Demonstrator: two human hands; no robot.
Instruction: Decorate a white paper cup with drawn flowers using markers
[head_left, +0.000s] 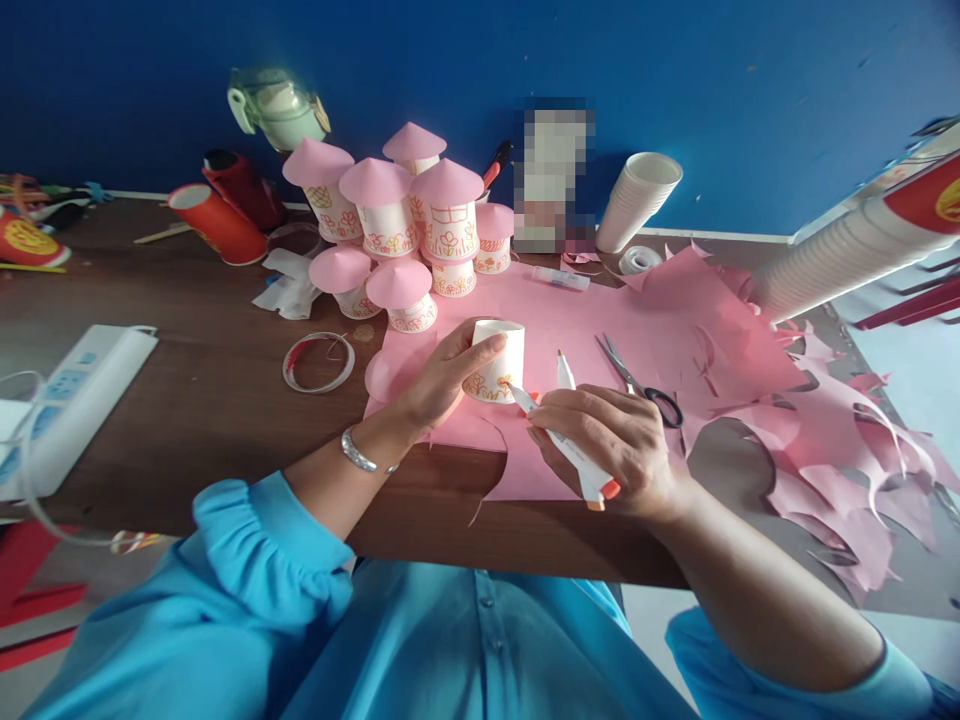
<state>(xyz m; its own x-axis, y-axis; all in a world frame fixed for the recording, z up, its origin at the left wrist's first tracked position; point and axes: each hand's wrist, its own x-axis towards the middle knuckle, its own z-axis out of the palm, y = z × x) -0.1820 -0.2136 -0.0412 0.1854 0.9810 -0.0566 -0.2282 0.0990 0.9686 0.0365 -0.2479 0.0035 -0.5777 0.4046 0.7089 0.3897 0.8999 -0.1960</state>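
Observation:
My left hand point(448, 378) is closed around a short white paper cup point(498, 352), thumb across its front. Orange and yellow flowers and grass are drawn along the cup's lower part. In my right hand point(611, 440) are two white markers; the orange-ended marker point(570, 450) has its tip at the drawn flowers, while the other marker point(564, 370) points away toward the back. Both hands are over pink paper point(547, 470). Behind them stand several decorated cups with pink cone roofs point(448, 182). A pink paper cone point(397, 370) lies left of the held cup.
Scissors point(637, 385) lie right of my right hand, beside pink paper scraps point(832, 470). Stacked white cups point(637, 200) stand at the back. A tape ring point(319, 362) and a power strip point(75, 410) are on the left. A blue wall point(420, 60) bounds the table.

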